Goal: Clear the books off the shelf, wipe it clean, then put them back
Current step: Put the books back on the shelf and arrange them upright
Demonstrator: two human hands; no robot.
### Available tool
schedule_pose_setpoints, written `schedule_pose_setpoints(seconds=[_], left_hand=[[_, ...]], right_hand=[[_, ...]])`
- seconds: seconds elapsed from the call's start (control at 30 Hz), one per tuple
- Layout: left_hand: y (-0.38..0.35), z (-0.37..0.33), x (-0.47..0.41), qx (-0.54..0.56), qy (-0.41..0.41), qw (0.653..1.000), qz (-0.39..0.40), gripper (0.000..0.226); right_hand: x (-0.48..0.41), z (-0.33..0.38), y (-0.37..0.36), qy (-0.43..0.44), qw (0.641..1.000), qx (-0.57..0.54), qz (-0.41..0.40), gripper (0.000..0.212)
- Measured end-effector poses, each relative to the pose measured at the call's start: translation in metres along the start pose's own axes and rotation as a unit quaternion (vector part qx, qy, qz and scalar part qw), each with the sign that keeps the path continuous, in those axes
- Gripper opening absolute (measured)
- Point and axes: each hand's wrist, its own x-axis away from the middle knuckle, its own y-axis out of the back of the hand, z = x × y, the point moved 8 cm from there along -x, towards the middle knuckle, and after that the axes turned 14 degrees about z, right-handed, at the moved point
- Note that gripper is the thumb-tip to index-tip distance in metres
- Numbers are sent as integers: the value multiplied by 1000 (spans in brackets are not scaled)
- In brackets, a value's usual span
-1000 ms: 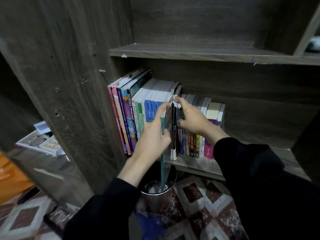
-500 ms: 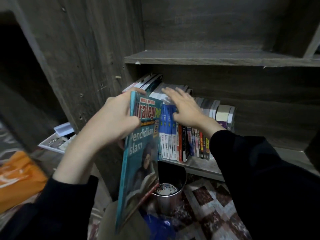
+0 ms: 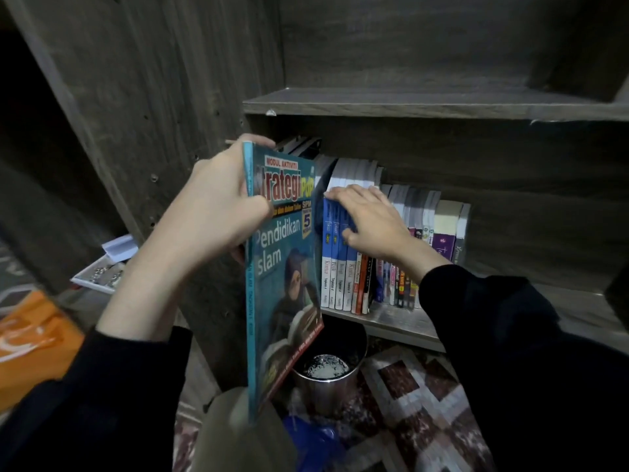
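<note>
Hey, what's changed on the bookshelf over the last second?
The left hand has pulled the teal workbook out of the row and toward the camera, turning its cover into view, and it grips the book near the top. The right hand shifted left onto the blue books, fingers over their tops and thumb on a spine. The rest of the row stays standing on the shelf.

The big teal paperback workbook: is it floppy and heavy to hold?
Probably a bit bendy: the big teal paperback workbook looks thin with a soft cover, yet it hangs fairly straight from the left hand gripping it near its top. Likely light, since one hand carries it. Its cover looks shiny, so maybe slippery.
</note>
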Motion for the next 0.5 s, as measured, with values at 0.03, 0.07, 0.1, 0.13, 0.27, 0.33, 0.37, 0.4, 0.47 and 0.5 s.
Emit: schedule_pose_setpoints(seconds=[0.03,0.07,0.1,0.13,0.27,0.33,0.37,0.4,0.47,0.5], left_hand=[[0,-2,-1,0,-1,1000,1,54],[0,-3,-3,1,-2,1000,2,54],[0,-5,-4,0,-4,1000,2,55],[0,-7,-4,-3,-7,1000,4,56],[2,-18,-3,1,-21,1000,19,58],[5,-25,-6,-13,-32,999,10,57],[6,-29,-9,-25,-35,999,1,56],[5,-30,-13,-37,-36,999,-7,55],[2,-30,-23,-60,-32,998,-15,55],[-1,-30,-29,-73,-28,997,-17,56]], right_hand=[[2,-1,0,-1,1000,-1,-1,66],[3,-3,0,-2,1000,-2,-2,67],[5,-4,1,-4,1000,-3,-2,67],[7,-5,1,-5,1000,-4,-3,67],[13,-7,4,-2,1000,-1,-5,66],[13,-8,4,-5,1000,-1,1,65],[12,-8,3,-5,1000,-3,5,65],[11,-8,3,-5,1000,-8,9,65],[10,-8,2,-4,1000,-23,17,65],[9,-8,2,-5,999,-31,22,66]])
